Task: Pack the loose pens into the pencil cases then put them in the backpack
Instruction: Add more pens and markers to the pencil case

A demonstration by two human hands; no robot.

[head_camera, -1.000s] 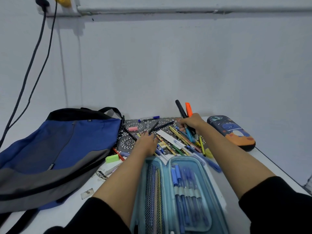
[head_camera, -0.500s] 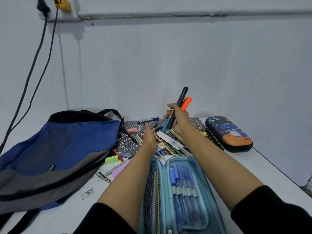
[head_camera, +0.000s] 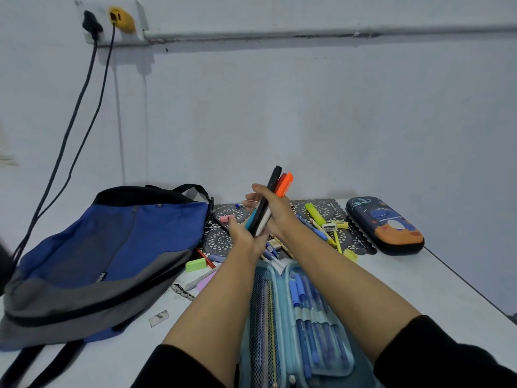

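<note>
My right hand (head_camera: 278, 212) grips a bundle of pens (head_camera: 272, 191), black, red, orange, teal and white, and holds it tilted above the patterned mat (head_camera: 221, 239). Under the bundle, my left hand (head_camera: 242, 235) touches its lower ends; its fingers are partly hidden. An open light-blue pencil case (head_camera: 260, 317) lies between my forearms with several blue pens in its loops. More loose pens, among them a yellow highlighter (head_camera: 314, 214), are scattered on the mat. A dark dinosaur pencil case (head_camera: 386, 225) lies zipped at the right. The blue-grey backpack (head_camera: 112, 247) lies flat at the left.
A green eraser (head_camera: 195, 265) and a pink eraser (head_camera: 227, 218) lie near the mat's left side. Two cables (head_camera: 84, 107) hang from a wall socket down behind the backpack. The table's right edge (head_camera: 461, 281) runs close past the dinosaur case. The wall stands right behind the mat.
My right hand has lifted the bundle off the pile and drawn it left towards me. My left hand rose from the pens on the mat to meet the bundle's lower ends.
</note>
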